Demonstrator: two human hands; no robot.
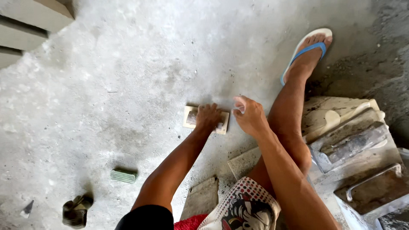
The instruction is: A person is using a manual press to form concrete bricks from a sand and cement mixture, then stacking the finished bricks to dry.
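On a dusty grey concrete floor point(128, 76), pale with powder and streaked darker toward the middle, a person crouches at work. At far left, pale steps point(25, 25) cut the upper corner; below them lie a small dark crumpled object point(76, 211) and a green ribbed block point(123, 175), well apart from the hands. Near the middle, the left hand point(208, 117) presses down, fingers curled over a small pale block point(189, 116) lying flat on the floor. Just beside it, the right hand point(249, 115) hovers loosely closed, pinching something small and pale that cannot be made out. A flat slab point(201, 198) lies by the knee. Farther right, a foot in a blue-strapped sandal point(307, 49) rests on rougher, darker ground, and mortar-caked trowels point(353, 142) sit on a crusted board point(366, 166).
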